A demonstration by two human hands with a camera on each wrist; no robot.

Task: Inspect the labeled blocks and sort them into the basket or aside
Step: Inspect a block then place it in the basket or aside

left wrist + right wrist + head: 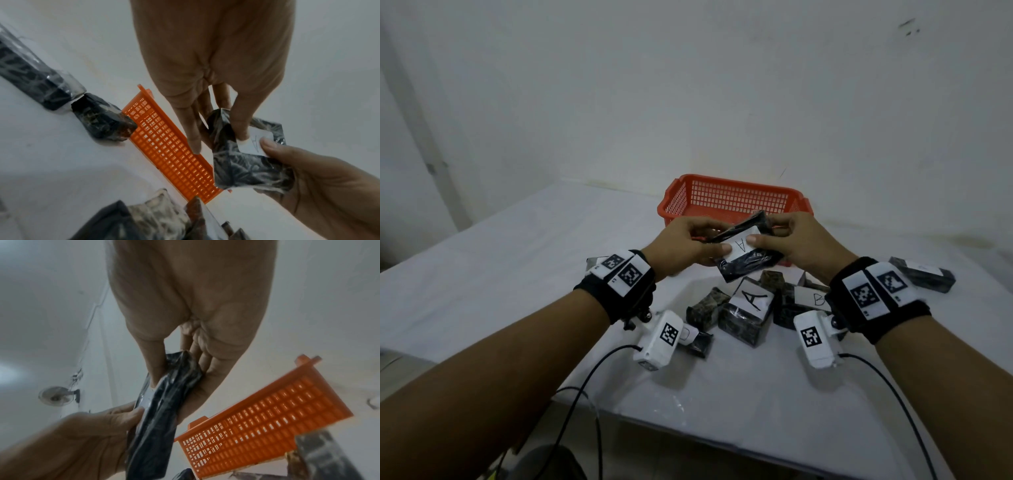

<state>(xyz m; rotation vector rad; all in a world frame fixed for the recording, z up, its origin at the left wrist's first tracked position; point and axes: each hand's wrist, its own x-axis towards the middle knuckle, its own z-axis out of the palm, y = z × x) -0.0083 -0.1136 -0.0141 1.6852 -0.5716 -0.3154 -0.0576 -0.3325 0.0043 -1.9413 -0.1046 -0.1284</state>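
On the white table before me, largest first: the red mesh basket stands at the far edge; nearer me lies a cluster of dark wrapped blocks, two showing labels A and B. Above them my left hand and right hand each pinch one end of a block labeled A, thumbs on its paper label.

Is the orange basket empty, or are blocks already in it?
Cannot tell fully. The basket shows no blocks in the part visible, but both hands and the held block hide its near side.
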